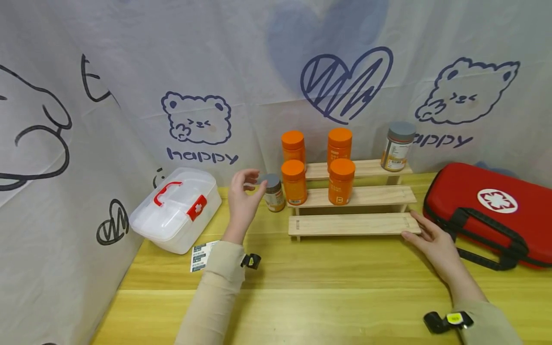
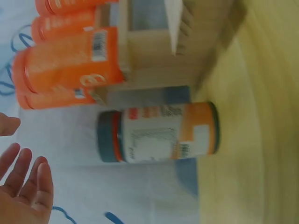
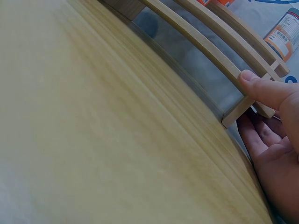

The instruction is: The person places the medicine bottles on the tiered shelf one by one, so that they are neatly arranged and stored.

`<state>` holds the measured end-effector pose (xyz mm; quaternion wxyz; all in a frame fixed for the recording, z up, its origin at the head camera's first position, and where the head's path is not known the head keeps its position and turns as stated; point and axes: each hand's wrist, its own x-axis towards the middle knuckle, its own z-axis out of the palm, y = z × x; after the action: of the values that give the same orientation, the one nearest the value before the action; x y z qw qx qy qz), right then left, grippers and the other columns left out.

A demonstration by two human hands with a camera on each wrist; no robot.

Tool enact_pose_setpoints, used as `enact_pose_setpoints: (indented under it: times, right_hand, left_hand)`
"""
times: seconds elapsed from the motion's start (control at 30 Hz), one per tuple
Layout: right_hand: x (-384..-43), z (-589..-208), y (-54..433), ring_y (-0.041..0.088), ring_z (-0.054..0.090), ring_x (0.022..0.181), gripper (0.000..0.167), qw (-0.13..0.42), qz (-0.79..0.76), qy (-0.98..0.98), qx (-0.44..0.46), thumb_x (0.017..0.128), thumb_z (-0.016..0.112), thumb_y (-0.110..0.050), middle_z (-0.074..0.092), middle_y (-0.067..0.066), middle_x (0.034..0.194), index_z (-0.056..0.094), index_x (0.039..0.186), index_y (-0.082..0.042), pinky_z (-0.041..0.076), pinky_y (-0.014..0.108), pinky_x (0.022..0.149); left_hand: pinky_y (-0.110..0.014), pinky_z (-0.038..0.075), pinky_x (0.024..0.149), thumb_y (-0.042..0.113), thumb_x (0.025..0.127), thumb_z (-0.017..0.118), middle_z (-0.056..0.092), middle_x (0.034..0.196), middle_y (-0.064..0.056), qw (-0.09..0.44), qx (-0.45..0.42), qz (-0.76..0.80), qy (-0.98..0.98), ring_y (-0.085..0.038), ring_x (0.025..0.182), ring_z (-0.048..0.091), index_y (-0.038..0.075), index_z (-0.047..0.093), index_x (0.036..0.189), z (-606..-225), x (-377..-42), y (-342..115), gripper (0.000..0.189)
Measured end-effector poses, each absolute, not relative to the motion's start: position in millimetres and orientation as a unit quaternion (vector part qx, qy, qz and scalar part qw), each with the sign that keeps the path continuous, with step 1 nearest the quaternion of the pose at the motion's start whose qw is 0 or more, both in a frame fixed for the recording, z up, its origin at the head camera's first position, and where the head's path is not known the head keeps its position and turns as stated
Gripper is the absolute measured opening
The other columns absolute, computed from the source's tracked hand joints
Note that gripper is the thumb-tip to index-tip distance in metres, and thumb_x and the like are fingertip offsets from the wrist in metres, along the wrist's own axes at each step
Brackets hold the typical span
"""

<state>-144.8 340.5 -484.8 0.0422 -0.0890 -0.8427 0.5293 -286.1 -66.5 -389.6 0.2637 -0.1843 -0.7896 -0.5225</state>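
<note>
My left hand (image 1: 244,201) is raised just left of a grey-lidded bottle (image 1: 274,194), its fingers loosely bent with nothing between them. That bottle stands upright on the table beside the rack, and the left wrist view shows its white and orange label. With my right hand (image 1: 433,244) I grip the right end of the lowest step of a three-step wooden rack (image 1: 353,224). In the right wrist view the thumb (image 3: 250,77) lies on the step's front edge, the fingers around its end. Orange bottles (image 1: 342,182) stand on the rack's two upper steps. Another grey-lidded bottle (image 1: 397,147) is at the top right.
A white first-aid box (image 1: 174,206) with a red handle sits at the left, a blister-like printed sheet (image 1: 200,256) by its front. To the right lies a red first-aid bag (image 1: 487,215) with black straps. A printed cloth (image 1: 258,72) hangs behind the table (image 1: 327,297).
</note>
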Motion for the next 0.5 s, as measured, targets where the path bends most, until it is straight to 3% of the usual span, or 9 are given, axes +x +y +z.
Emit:
enact_pose_setpoints:
  times: [0.23, 0.5]
  right_hand:
    - [-145, -485, 340, 0.044, 0.034, 0.13, 0.078, 0.046, 0.528, -0.844, -0.085, 0.09, 0.065, -0.038, 0.03, 0.026, 0.148, 0.024, 0.152, -0.016, 0.036, 0.001, 0.075]
    - [-145, -486, 341, 0.044, 0.034, 0.13, 0.078, 0.043, 0.526, -0.845, -0.089, 0.09, 0.065, -0.04, 0.03, 0.024, 0.149, 0.024, 0.152, -0.016, 0.035, 0.001, 0.075]
  left_hand:
    - [-0.047, 0.041, 0.096, 0.015, 0.081, 0.077, 0.052, 0.123, -0.018, 0.143, -0.136, -0.544, -0.816, -0.035, 0.11, 0.05, 0.0, 0.052, 0.126, -405, -303, -69, 0.053]
    - [-0.045, 0.035, 0.103, 0.018, 0.081, 0.078, 0.042, 0.14, -0.016, 0.093, -0.118, -0.518, -0.842, -0.032, 0.122, 0.043, 0.001, 0.041, 0.14, -420, -318, -62, 0.071]
